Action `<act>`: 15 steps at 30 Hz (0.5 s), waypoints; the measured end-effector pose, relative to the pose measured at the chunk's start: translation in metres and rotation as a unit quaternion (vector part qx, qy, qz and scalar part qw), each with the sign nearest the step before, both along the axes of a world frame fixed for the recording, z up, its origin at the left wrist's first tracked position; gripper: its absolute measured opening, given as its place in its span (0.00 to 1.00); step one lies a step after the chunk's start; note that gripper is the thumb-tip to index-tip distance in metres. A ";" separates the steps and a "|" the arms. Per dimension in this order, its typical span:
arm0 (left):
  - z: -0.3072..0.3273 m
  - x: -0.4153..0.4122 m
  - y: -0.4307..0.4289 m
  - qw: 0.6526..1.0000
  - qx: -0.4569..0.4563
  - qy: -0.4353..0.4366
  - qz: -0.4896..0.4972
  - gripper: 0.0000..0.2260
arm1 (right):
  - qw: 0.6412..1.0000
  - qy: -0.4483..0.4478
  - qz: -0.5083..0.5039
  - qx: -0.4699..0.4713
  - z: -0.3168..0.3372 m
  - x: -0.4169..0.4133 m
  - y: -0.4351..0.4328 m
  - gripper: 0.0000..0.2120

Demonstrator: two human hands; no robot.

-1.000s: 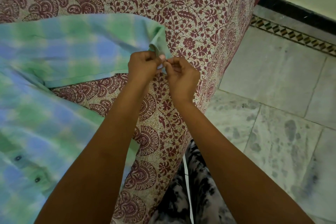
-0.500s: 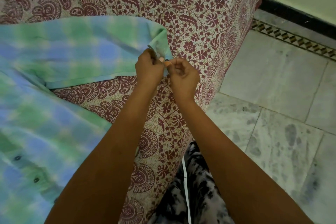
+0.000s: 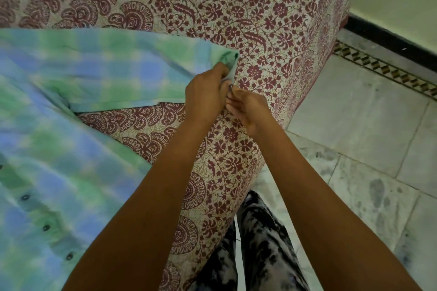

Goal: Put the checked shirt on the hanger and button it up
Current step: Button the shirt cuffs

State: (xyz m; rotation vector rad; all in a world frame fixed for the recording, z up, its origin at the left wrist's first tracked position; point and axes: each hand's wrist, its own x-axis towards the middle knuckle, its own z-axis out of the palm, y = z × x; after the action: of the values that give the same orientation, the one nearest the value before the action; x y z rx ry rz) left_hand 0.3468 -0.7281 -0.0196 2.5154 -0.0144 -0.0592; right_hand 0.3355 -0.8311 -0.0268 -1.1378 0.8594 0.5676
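Note:
The green and blue checked shirt (image 3: 71, 130) lies spread on the bed, its buttoned front at the lower left and one sleeve (image 3: 132, 73) stretched toward the bed's corner. Both hands meet at the cuff (image 3: 230, 60) of that sleeve. My left hand (image 3: 205, 94) pinches the cuff's edge from the left. My right hand (image 3: 248, 111) pinches the cuff at a small dark button (image 3: 229, 87) between the fingertips. No hanger is in view.
The bed is covered with a maroon floral bedspread (image 3: 260, 19) that drops off at the corner to the right. A grey marble floor (image 3: 354, 137) with a patterned border runs along the wall. My patterned trouser legs (image 3: 260, 243) stand close against the bed's side.
Both hands stay together at the sleeve cuff and keep working it with small finger movements. The view has shifted slightly, with no clear change to the shirt's lie.

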 end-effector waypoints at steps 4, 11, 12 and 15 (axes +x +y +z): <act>0.003 -0.009 -0.002 1.000 -0.029 -0.006 -0.002 0.09 | 0.991 -0.096 -0.012 -0.089 0.010 -0.006 -0.007 0.13; 0.008 -0.019 -0.009 0.982 -0.166 0.085 0.004 0.12 | 0.975 -0.115 -0.029 -0.187 0.003 0.010 -0.025 0.08; 0.006 -0.019 -0.008 0.984 -0.157 0.060 0.055 0.12 | 0.976 -0.107 -0.028 -0.187 0.001 0.013 -0.030 0.09; -0.005 -0.018 -0.006 0.988 -0.112 0.055 0.089 0.20 | 0.976 -0.100 -0.012 -0.193 -0.002 0.018 -0.038 0.11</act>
State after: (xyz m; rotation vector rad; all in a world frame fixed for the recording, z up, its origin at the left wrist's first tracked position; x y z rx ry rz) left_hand 0.3289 -0.7341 -0.0246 2.2745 0.2349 -0.1165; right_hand 0.3540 -0.8694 -0.0293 -1.5080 0.8265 0.2620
